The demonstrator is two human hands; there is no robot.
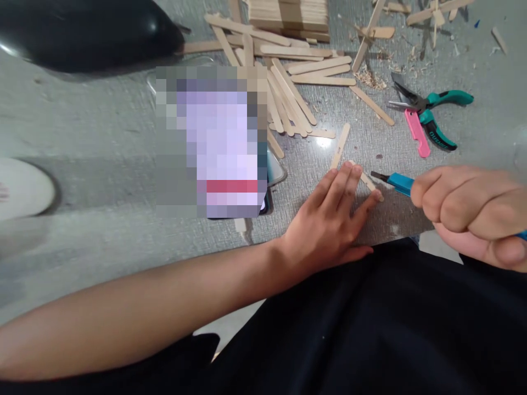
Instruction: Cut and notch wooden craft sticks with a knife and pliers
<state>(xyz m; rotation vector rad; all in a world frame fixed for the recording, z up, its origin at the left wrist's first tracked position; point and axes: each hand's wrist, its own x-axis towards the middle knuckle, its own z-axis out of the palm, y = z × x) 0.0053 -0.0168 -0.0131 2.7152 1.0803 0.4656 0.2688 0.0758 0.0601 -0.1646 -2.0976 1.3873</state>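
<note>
My left hand [329, 214] lies flat with its fingers stretched out, pressing on wooden craft sticks at the table's near edge. One craft stick [341, 145] pokes out above the fingertips, and another craft stick [369, 185] slants down to the right beneath them. Where the two sticks meet is hidden by the fingers. In a closed fist, my right hand [473, 211] grips a blue utility knife [400, 184]. Its dark blade points left, just beside the slanted stick and apart from it.
Teal-handled pliers [420, 104] rest behind the knife, touching a pink plastic piece [418, 134]. Loose craft sticks [292, 96] lie beside a blurred phone-like screen [226, 142] with a white cable [242, 226]. Farther back are a stick stack [288, 19], wood shavings [370, 79] and a black object [82, 33].
</note>
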